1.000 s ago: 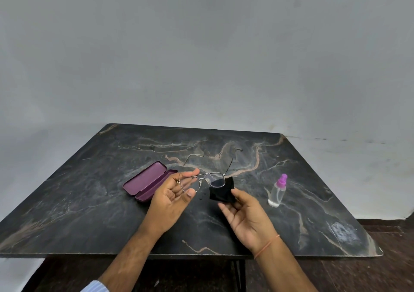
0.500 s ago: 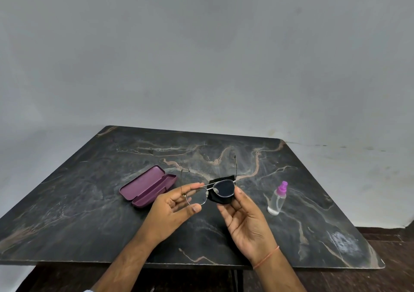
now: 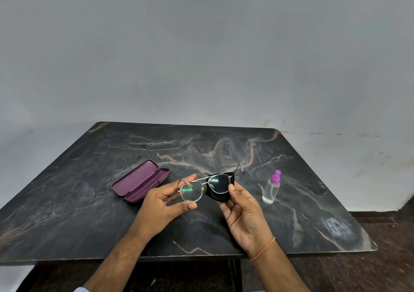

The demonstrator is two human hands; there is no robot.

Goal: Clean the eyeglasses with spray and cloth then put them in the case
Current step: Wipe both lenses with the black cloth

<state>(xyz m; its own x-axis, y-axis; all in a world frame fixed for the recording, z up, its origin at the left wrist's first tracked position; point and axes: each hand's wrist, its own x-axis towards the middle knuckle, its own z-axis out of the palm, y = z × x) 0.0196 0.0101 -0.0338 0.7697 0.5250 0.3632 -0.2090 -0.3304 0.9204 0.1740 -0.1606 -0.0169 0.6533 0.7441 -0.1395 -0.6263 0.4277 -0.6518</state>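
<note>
Thin metal-framed eyeglasses (image 3: 192,193) hang above the table's middle. My left hand (image 3: 164,204) pinches their left lens rim between thumb and fingers. My right hand (image 3: 243,211) holds a black cloth (image 3: 218,196) wrapped behind the right lens, thumb tip at the lens edge. One temple arm sticks out behind the cloth. An open purple glasses case (image 3: 140,180) lies on the table to the left of my hands. A small clear spray bottle (image 3: 271,188) with a purple top stands upright to the right.
The dark marble table (image 3: 89,213) has its front edge close to me and a rounded corner at the right. A grey wall rises behind it. Dark floor shows at the right and below.
Both hands have drawn together and nearer to me. My right hand has taken up the black cloth and brought it against the right lens; earlier it was open below the glasses.
</note>
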